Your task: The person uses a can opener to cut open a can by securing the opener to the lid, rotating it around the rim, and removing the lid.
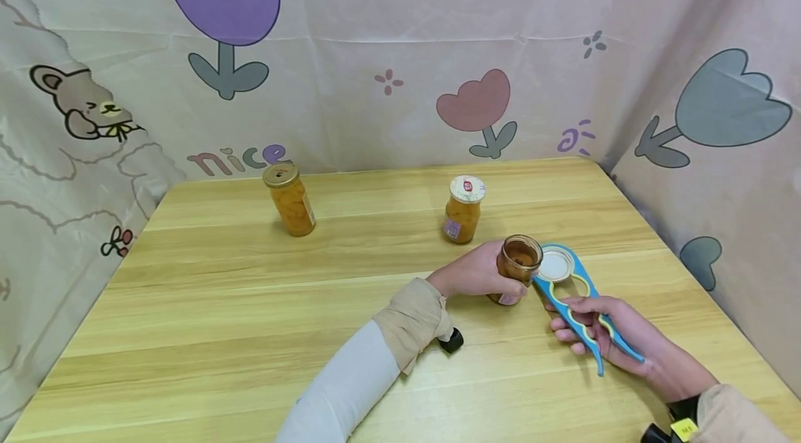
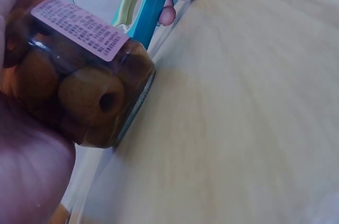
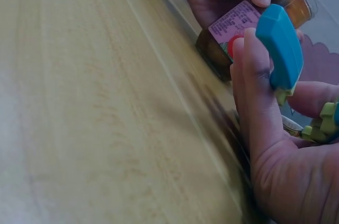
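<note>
My left hand (image 1: pixel 471 272) grips an uncapped glass jar (image 1: pixel 518 266), its open mouth facing up. Round brown fruit, one with a dark hole, shows through the glass (image 2: pixel 90 91) in the left wrist view, below a pink printed label (image 2: pixel 79 28). To the right of the jar, my right hand (image 1: pixel 626 332) holds a blue and yellow jar opener (image 1: pixel 587 275) by its handles. A round lid (image 1: pixel 555 266) lies in the opener's wide end, pale inner face up, close beside the jar. The opener's blue handle (image 3: pixel 280 44) overlaps the jar in the right wrist view.
Behind the left hand stands a closed jar (image 1: pixel 463 213) of orange fruit with a white lid. Another closed jar (image 1: pixel 293 203), gold-lidded, is farther left near the back edge. A patterned cloth (image 1: pixel 350 102) hangs behind the wooden table (image 1: pixel 219 311) and along its sides.
</note>
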`<state>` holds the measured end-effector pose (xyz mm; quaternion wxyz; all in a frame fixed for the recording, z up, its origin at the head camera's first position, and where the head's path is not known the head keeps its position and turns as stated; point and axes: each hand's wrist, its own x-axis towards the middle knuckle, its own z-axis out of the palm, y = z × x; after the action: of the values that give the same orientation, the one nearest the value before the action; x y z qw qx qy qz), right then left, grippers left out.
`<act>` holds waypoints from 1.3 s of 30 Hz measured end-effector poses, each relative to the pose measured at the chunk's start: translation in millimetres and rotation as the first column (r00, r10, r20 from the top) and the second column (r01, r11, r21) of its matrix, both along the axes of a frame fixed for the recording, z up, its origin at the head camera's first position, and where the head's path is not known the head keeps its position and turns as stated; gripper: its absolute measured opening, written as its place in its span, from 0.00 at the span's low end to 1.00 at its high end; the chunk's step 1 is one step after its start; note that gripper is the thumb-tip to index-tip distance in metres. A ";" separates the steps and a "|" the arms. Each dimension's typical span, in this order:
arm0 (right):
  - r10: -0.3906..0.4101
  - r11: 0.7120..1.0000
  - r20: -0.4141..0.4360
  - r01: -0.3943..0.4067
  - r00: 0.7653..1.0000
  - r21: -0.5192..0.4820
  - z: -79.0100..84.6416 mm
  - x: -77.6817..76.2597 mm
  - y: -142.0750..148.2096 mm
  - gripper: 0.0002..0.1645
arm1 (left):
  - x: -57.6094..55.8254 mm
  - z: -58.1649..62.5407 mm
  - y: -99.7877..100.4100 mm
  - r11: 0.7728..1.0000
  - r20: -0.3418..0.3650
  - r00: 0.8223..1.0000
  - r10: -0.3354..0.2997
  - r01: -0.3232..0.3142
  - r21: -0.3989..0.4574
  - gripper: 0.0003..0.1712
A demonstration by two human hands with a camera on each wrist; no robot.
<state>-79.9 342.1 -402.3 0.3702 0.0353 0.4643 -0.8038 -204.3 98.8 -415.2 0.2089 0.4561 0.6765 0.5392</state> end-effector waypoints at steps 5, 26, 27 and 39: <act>-0.006 1.000 -0.012 0.006 1.000 0.025 1.3 0.5 0.3 0.24 | 0.5 0.6 1.3 1.000 -0.003 1.000 0.012 -0.012 -0.004 0.28; -0.029 0.999 -0.034 0.028 0.999 -0.016 0.4 2.7 1.5 0.21 | 0.7 -0.3 3.8 1.000 0.013 1.000 0.027 -0.027 0.004 0.29; -0.027 0.999 -0.036 0.027 0.999 -0.017 0.5 2.6 1.6 0.21 | 0.7 -0.1 3.7 1.000 0.014 1.000 0.026 -0.026 0.005 0.28; 0.037 0.997 -0.036 -0.039 0.999 -0.059 -1.3 0.5 2.2 0.23 | 0.9 -1.3 5.5 0.999 0.030 0.999 0.012 -0.013 0.029 0.28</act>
<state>-79.5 344.3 -403.7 0.3782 0.0012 0.4469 -0.8107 -203.3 104.3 -416.4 0.2089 0.4467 0.6682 0.5570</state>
